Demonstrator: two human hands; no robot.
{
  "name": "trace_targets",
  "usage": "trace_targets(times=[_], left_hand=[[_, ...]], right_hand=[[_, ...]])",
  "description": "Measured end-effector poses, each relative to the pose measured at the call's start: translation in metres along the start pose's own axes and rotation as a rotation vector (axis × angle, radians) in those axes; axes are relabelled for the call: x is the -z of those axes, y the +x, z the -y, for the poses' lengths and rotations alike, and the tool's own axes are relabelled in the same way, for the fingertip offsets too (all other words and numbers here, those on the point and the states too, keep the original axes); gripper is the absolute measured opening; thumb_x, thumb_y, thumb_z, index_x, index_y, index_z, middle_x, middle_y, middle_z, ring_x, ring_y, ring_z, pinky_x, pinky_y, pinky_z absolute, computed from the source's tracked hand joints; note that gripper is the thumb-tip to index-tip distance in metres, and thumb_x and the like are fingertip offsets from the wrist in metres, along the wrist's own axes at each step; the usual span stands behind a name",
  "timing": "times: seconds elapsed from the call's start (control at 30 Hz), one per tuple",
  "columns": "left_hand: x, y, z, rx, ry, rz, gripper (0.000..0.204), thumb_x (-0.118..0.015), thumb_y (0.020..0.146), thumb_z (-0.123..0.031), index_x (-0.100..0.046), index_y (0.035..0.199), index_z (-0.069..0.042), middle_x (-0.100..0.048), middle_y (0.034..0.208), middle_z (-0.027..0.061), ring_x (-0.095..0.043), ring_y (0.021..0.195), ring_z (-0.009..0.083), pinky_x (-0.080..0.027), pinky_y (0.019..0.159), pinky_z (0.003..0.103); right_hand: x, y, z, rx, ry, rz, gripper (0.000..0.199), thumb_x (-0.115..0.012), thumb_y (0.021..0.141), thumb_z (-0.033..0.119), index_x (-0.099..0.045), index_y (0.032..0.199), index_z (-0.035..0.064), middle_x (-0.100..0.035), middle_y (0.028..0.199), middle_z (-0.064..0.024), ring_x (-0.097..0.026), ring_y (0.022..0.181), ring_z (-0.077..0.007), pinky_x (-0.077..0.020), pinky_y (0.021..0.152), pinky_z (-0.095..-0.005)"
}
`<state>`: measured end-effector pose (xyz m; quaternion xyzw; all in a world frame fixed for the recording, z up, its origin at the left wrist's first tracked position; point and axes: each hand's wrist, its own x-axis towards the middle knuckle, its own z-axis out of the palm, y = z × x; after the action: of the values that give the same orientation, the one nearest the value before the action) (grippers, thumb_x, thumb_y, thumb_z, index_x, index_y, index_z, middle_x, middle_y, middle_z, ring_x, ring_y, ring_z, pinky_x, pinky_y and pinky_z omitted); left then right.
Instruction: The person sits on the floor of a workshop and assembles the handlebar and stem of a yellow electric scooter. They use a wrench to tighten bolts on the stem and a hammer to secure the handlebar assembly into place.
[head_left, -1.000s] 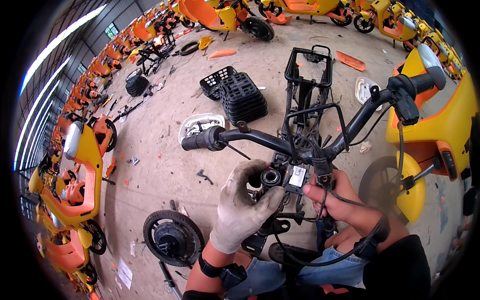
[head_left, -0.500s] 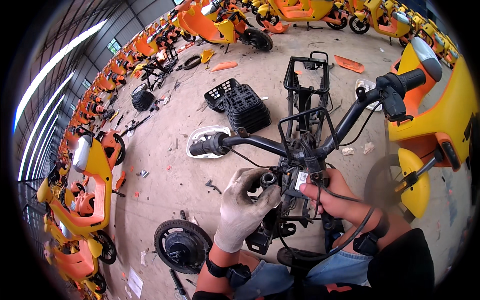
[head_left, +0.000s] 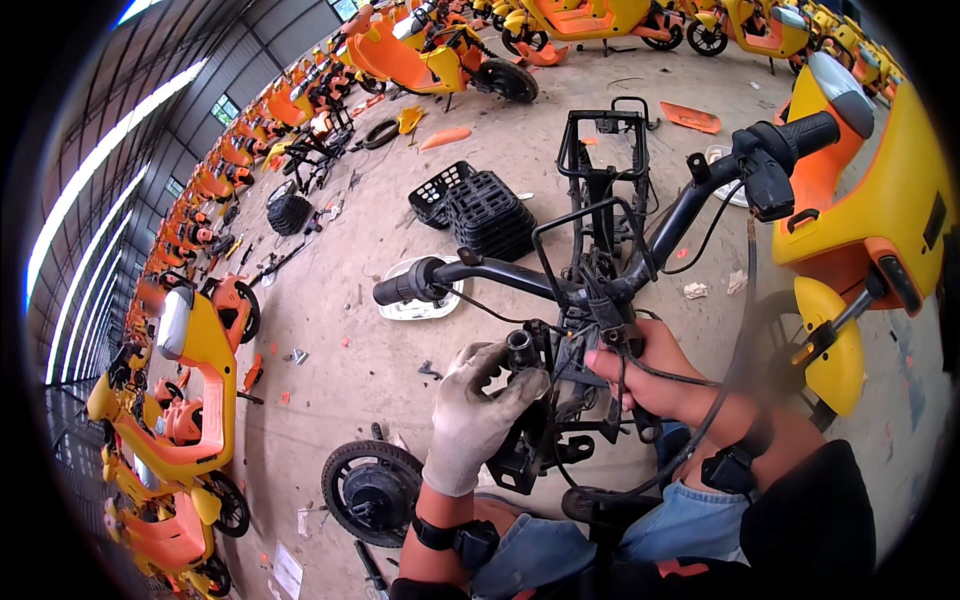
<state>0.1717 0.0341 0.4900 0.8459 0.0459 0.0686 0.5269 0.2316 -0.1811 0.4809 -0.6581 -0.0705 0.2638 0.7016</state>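
Left hand, gloved, fingers curled around the black steering column just below the handlebar. Right hand, bare, closed on a bundle of black cables beside the column. Stripped black frame stands on the concrete floor, loose wheel near the left wrist, yellow scooter at right.

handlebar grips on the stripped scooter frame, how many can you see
2. The left grip sticks out over the floor past the gloved left hand; the right grip is raised at upper right, above the bare right hand. None looks hidden.
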Motion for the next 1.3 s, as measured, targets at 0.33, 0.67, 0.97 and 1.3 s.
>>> trace_targets(times=[0.33,0.67,0.97,1.3], left_hand=[[0.004,-0.001,0.005,0.059,-0.359,0.121,0.045,-0.074,0.085,-0.023,-0.06,0.119,0.003,-0.062,0.107,0.0101,-0.06,0.098,0.0153,-0.05,0.086,0.029],[0.007,-0.003,0.011,-0.017,-0.198,0.143,0.049,-0.072,0.086,-0.028,-0.061,0.122,0.003,-0.065,0.116,0.018,-0.063,0.105,0.0219,-0.049,0.091,0.032],[0.005,-0.005,0.028,-0.074,-0.343,0.214,0.06,-0.072,0.085,-0.03,-0.053,0.132,0.003,-0.065,0.117,0.0169,-0.063,0.105,0.0202,-0.048,0.092,0.031],[0.013,-0.012,0.025,-0.055,-0.146,0.219,0.056,-0.071,0.083,-0.031,-0.057,0.126,0.003,-0.065,0.114,0.017,-0.065,0.102,0.0217,-0.05,0.089,0.033]], right_hand=[[0.0,0.005,0.001,0.108,-0.003,-0.038,0.03,-0.071,0.086,0.026,-0.056,0.089,0.0003,-0.053,0.06,-0.0023,-0.05,0.045,-0.0092,-0.0415,0.042,-0.0249],[-0.001,-0.004,0.018,0.353,0.037,-0.133,0.026,-0.069,0.086,0.021,-0.049,0.079,0.0065,-0.044,0.053,-0.0016,-0.046,0.041,-0.0123,-0.0388,0.04,-0.0276],[-0.02,-0.022,0.047,0.661,0.105,-0.194,0.024,-0.064,0.092,0.019,-0.047,0.085,0.0036,-0.042,0.054,-0.001,-0.045,0.042,-0.0121,-0.0417,0.043,-0.0289],[-0.062,0.011,0.111,0.997,0.279,0.117,0.02,-0.048,0.102,0.021,-0.043,0.084,0.0145,-0.036,0.055,0.0034,-0.039,0.04,-0.0087,-0.0402,0.044,-0.0274]])
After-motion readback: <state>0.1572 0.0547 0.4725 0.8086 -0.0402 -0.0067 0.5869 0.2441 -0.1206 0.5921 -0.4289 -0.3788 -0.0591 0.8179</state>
